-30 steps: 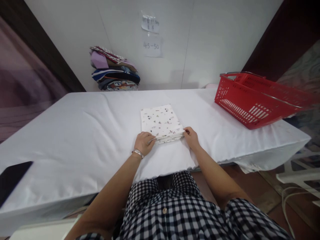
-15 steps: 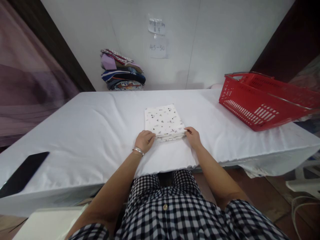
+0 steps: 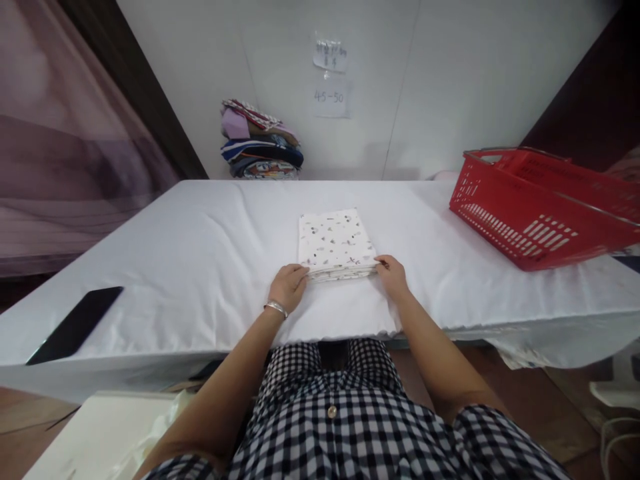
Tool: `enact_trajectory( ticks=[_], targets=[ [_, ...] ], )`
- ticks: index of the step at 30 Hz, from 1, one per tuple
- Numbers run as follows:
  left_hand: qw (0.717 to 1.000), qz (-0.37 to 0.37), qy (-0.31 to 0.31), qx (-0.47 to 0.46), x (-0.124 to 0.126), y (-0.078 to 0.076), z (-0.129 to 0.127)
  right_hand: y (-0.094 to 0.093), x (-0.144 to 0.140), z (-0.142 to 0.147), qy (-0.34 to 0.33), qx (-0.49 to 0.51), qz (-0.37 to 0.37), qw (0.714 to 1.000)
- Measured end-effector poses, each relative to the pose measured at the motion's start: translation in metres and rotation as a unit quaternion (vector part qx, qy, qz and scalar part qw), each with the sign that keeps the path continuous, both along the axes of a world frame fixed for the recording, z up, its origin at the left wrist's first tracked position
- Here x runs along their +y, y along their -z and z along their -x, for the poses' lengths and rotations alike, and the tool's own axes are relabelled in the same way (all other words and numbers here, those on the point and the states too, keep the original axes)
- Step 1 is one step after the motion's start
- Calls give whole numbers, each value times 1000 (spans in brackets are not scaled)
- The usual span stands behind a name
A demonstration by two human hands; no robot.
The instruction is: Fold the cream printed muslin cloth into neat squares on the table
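A folded white cloth with a small scattered print lies flat on the white-covered table in front of me, its layers stacked along the near edge. At its near left corner, my left hand pinches the edge between thumb and fingers; a silver bracelet circles that wrist. My right hand grips the near right corner the same way, fingers closed on the fabric. The fingertips' undersides are hidden by the cloth.
A red plastic basket stands on the table's right side. A dark flat tablet or phone lies at the left. Folded textiles are piled at the back against the wall, left of paper signs.
My view has turned slightly left, so the surroundings sit farther right. Both hands stay at the cloth's near corners, and the cloth looks nearly the same.
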State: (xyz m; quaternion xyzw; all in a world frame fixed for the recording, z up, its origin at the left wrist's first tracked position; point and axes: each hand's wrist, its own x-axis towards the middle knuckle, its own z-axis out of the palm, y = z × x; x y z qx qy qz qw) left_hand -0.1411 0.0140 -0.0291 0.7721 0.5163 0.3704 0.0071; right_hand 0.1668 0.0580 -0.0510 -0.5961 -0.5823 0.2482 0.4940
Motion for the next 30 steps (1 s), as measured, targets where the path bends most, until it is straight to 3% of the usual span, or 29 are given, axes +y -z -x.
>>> enact_trajectory(
  ticks=[5, 13, 22, 30],
  targets=[
    [997, -22, 47, 65, 4, -9, -28, -4, -4, 1, -4, 4, -11, 1000],
    [983, 52, 54, 165, 23, -14, -62, -7, -4, 0, -9, -5, -31, 999],
    [979, 54, 36, 196, 23, -10, -64, -5, -3, 1, -7, -8, -42, 999],
    [980, 49, 32, 191, 23, -9, -65, -11, -12, 3, -42, -121, -176, 976]
  ],
)
